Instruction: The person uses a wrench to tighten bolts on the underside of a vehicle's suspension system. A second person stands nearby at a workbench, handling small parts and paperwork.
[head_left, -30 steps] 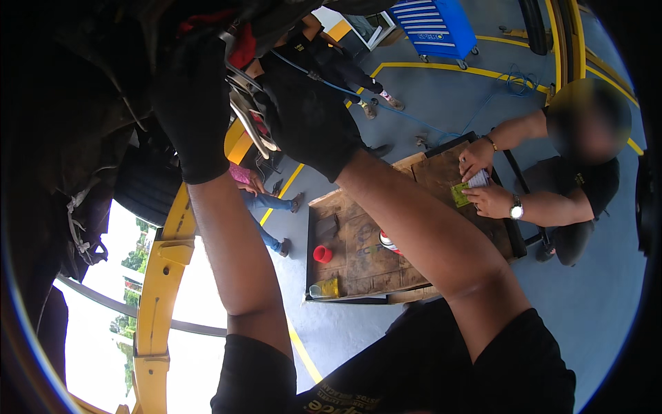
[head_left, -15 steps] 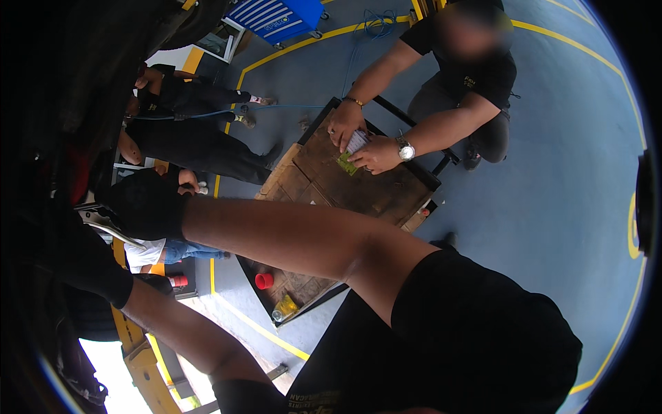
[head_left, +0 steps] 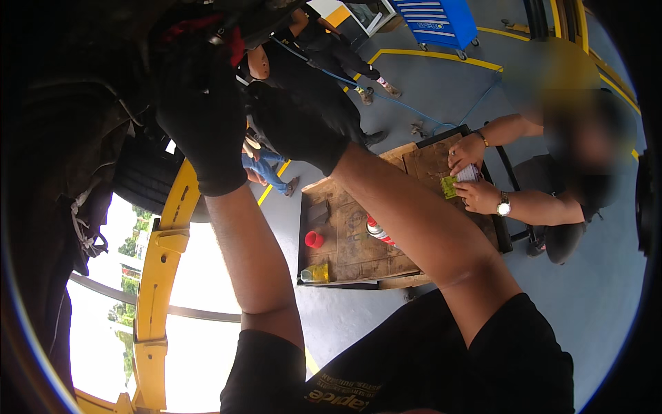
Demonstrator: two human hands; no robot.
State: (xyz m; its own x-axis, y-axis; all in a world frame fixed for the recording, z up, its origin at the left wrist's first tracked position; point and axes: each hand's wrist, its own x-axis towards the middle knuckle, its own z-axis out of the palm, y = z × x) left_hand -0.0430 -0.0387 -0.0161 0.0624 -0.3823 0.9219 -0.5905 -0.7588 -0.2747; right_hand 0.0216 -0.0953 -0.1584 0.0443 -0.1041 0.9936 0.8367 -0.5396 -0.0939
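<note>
Hands: 2, black-gloved, raised to the dark vehicle underside [head_left: 69,148]. Left hand [head_left: 196,114] points up the view, just below a red part [head_left: 236,47] and partly overlapping it; contact not confirmed, dark glove against dark metal. Right hand [head_left: 296,130] sits to the right of the left hand and lower than the red part, knuckle end aimed up-left. Narrow gap between the 2.

Opening and grip: left, cannot tell, fingers lost in shadow. Right looks curled inward, but its fingertips are hidden; cannot tell whether it has hold of anything.

Key relation: the red part lies up-view of both hands, left nearer; the right stands off to its lower right. Visible red runs roughly crosswise and turns down at its right end. Long axis judged from the exposed portion only, so provisional.

Surroundings: tyre [head_left: 141,176] left of the left wrist; yellow steel post [head_left: 153,290] below it. Bench [head_left: 345,257], carrying a red cup [head_left: 314,239] and a red-and-white can [head_left: 378,230], lies well apart from both hands, lower right.
</note>
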